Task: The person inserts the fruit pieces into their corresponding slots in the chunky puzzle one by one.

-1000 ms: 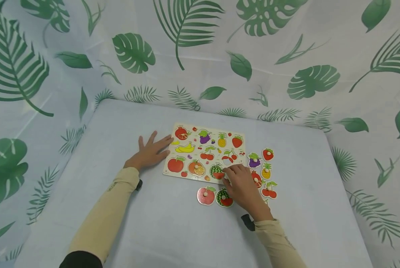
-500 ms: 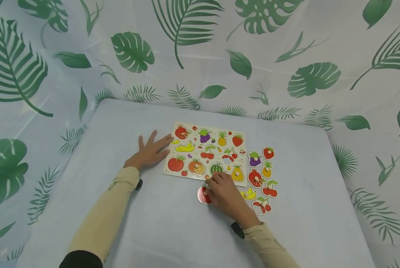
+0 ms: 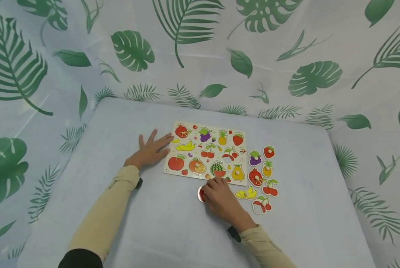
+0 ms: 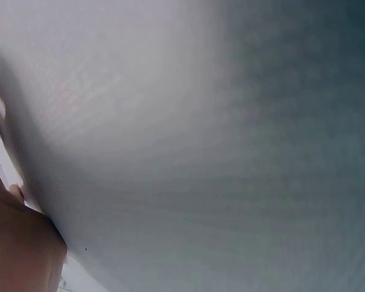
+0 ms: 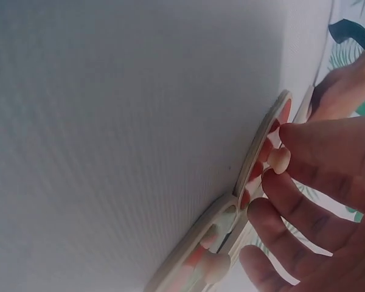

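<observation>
"Where was the red fruit piece (image 3: pixel 200 194)?"

"Under the right grip (image 3: pixel 221 199), on the desk (image 3: pixel 153 223). In the right wrist view its knob (image 5: pixel 279 160) sat between the thumb and fingers, which pinched it."

"And the left grip (image 3: pixel 149 152)?"

"Released, fingers spread, touching the left edge of the board (image 3: pixel 215 130)."

"What differed from half a second earlier?"

"The right grip had shifted a little left and toward the person. Before, it covered the lower part of the watermelon picture (image 3: pixel 218 169); now that lay uncovered just beyond the fingertips. More of the banana piece (image 3: pixel 246 193) showed too. The left grip had stayed put."

"What else was around?"

"A second piece (image 5: pixel 188 267) lay just beside the red one, below the right grip; the head view hid it behind the hand. Beyond the right grip, the orange piece (image 3: pixel 197 166) and the pear piece (image 3: pixel 237 173) sat in the board. To its right lay the banana piece, near the wrist, then the pomegranate piece (image 3: pixel 255 178), with the grape piece (image 3: pixel 255 158), strawberry piece (image 3: pixel 269 152) and pineapple piece (image 3: pixel 267 169) farther off."

"Anything in the way?"

"The hand itself hid most of the red fruit piece from above, and the board's near edge stood just past the fingertips."
</observation>
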Available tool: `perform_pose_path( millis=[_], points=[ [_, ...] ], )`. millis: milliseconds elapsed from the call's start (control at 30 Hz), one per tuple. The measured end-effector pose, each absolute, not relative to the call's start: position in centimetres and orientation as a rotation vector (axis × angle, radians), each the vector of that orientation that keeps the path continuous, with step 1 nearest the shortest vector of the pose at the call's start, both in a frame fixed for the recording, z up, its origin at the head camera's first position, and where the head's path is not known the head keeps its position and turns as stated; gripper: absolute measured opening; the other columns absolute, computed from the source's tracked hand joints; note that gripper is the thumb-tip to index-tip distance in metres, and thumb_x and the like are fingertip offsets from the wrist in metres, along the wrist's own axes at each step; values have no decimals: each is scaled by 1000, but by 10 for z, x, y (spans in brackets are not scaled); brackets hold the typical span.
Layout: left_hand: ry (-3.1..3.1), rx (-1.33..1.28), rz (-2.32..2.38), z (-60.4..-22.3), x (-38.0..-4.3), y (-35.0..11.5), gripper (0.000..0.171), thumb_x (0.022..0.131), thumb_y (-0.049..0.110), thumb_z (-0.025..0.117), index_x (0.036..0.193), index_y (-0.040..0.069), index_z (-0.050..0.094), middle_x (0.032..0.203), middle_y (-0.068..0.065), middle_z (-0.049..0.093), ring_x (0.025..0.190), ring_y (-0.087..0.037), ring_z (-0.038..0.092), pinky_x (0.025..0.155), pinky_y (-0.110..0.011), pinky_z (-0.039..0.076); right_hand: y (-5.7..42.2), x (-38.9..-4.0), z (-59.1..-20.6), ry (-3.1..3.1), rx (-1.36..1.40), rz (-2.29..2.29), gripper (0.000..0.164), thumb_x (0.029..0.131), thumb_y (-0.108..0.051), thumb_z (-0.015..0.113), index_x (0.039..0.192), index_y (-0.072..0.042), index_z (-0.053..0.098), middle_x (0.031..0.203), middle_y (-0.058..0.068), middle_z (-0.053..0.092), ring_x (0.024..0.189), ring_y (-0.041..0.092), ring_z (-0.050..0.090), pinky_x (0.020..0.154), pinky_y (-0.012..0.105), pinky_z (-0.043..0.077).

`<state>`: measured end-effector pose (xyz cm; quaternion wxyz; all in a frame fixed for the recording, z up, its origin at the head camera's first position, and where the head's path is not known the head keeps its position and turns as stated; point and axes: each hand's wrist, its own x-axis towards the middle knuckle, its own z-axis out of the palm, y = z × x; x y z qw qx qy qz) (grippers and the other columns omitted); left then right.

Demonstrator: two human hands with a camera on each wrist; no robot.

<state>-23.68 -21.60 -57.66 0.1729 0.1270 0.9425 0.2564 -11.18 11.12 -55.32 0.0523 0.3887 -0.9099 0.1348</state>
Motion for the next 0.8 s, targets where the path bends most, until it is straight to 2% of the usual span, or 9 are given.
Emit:
perform_pose_path(
  millis=[500,800],
  points=[
    [2674,350,705,-573,-239,-215,66,112,46,50,172,29,27,178,6,18,163,-34,-17,117,-68,-25,106,-111,-555,-2824,1113,457,25,85,-2,88,103,-5,72,103,10,67,106,33,58,98,56,50],
    [2662,343,734,-573,-238,-215,66,112,44,51,172,27,28,178,5,19,163,-34,-18,116,-68,-27,106,-113,-553,-2812,1134,414,25,85,-4,89,104,-5,74,103,10,68,105,32,58,100,55,50]
  ],
)
